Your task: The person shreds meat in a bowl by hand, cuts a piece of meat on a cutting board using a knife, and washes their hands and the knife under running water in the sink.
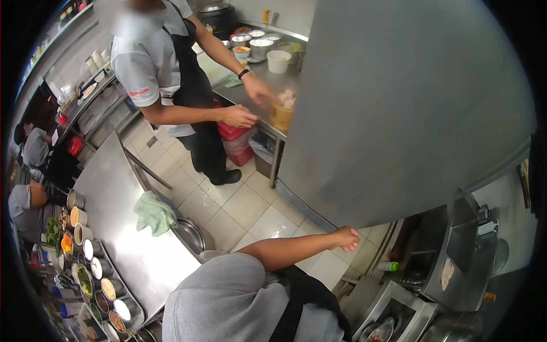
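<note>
My left arm, in a grey sleeve, reaches across the lower middle of the head view. At its end my left hand is loosely curled, with nothing visible in it. It hangs over the tiled floor, close to the lower edge of a large grey metal panel. A black apron covers my front. My right hand is out of view.
A co-worker in a black apron stands at a steel counter, hands by a yellowish tub. A green cloth lies on the steel table at left, beside several food containers. A metal bowl sits below. Steel equipment stands at right.
</note>
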`<state>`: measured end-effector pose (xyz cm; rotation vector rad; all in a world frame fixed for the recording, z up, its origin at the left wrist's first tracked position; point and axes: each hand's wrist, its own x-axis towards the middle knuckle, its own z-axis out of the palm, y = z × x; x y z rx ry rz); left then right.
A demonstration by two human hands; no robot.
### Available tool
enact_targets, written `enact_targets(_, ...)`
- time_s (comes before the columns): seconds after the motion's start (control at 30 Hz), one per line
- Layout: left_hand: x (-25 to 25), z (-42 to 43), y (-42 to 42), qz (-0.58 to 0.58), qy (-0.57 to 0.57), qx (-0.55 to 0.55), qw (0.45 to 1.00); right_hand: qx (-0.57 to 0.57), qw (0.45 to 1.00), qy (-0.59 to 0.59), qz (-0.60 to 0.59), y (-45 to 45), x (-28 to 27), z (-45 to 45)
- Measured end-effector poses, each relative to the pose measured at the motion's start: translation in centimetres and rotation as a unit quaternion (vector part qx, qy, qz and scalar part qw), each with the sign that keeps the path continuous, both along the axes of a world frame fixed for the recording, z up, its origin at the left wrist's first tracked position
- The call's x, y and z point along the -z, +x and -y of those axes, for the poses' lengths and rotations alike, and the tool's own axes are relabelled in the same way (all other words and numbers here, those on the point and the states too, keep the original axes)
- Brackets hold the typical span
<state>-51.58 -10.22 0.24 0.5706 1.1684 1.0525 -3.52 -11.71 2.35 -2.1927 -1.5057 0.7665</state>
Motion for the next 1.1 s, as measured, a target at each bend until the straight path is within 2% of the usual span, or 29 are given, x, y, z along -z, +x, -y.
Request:
enact_targets(0.87,0.0,-0.6,6.2,-0.053,-0.017,0.028,0.998,0.007,0.994,0.047,-0.098,3.6,1.5,-1.3)
enact_targets(1.1,-0.6,0.0,6.1,-0.063,-0.001,-0.016,0.998,0.034,0.986,0.069,-0.15,2.9,0.7,-2.9)
